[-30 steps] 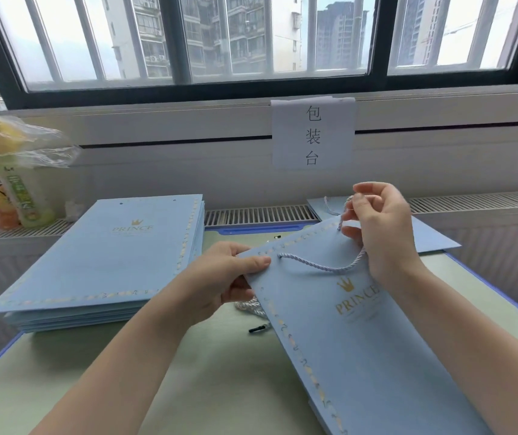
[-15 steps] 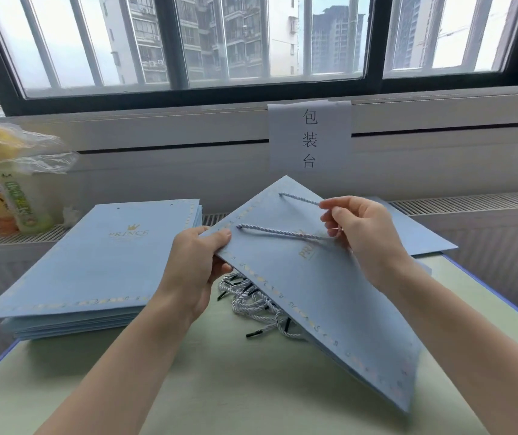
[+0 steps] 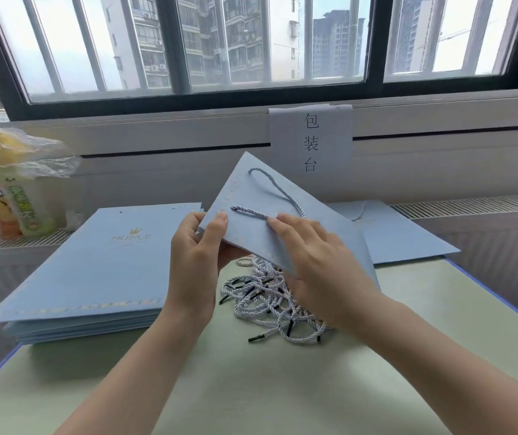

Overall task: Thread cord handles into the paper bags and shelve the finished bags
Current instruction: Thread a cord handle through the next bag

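I hold a flat light-blue paper bag point(image 3: 251, 221) tilted up above the table, one corner pointing at the window. A white twisted cord handle point(image 3: 278, 193) loops across its upper face, threaded through two holes. My left hand point(image 3: 198, 255) pinches the bag's left edge, thumb on top. My right hand point(image 3: 317, 262) lies over the bag's right part, fingertips at the cord. Below the bag sits a tangled pile of loose cords point(image 3: 270, 306) with black tips.
A stack of flat blue bags point(image 3: 88, 271) printed PRINCE lies at the left. Another blue bag with a cord point(image 3: 402, 233) lies at the back right. Drink bottles in a plastic wrap point(image 3: 9, 189) stand on the left sill. A paper sign point(image 3: 311, 142) hangs below the window.
The bag has been lifted off the table and tilted up toward the window, uncovering the cord pile. My right hand went from pulling the cord to resting on the bag.
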The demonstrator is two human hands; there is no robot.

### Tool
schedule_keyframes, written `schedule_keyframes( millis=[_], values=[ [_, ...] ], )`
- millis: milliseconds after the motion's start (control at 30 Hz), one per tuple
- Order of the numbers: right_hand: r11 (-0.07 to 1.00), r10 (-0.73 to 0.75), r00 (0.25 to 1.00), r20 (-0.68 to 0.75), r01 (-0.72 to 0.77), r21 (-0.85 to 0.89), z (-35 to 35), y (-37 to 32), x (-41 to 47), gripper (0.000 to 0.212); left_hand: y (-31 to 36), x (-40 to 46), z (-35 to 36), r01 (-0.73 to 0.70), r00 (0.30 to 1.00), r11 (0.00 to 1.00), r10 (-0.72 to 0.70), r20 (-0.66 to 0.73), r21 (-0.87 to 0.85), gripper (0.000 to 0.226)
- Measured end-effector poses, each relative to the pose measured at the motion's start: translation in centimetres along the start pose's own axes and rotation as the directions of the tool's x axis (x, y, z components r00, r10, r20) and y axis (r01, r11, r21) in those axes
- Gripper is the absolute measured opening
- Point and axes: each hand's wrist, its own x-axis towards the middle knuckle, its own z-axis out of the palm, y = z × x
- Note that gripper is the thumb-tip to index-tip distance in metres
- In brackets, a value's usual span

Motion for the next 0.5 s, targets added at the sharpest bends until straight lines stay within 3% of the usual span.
schedule_keyframes(
  millis=[133, 267, 400, 500],
  values=[
    [1.000, 0.005, 0.974, -0.227, -0.010, -0.021, -1.0, 0.8, 0.3, 0.051, 0.1, -0.3, 0.4, 0.017, 0.985, 1.000, -0.020, 0.171, 0.017, 0.042],
    [0.989, 0.136, 0.870, -0.473, -0.148, 0.012, -2.6, 2.1, 0.8, 0.020, -0.5, -0.6, 0.4, -0.054, 0.972, 0.958, -0.015, 0.236, 0.283, 0.027],
    [0.882, 0.399, 0.724, -0.563, -0.137, 0.450, -4.4, 3.7, 1.3, 0.002, -1.5, -0.5, -0.1, -0.052, 0.976, 0.901, -0.044, 0.211, 0.431, 0.028],
    [0.700, 0.574, 0.634, -0.518, -0.052, 0.712, -5.1, 4.5, 1.5, 0.019, -1.7, -0.3, 0.0, -0.106, 0.986, 0.856, 0.024, 0.165, 0.506, 0.032]
  ],
)
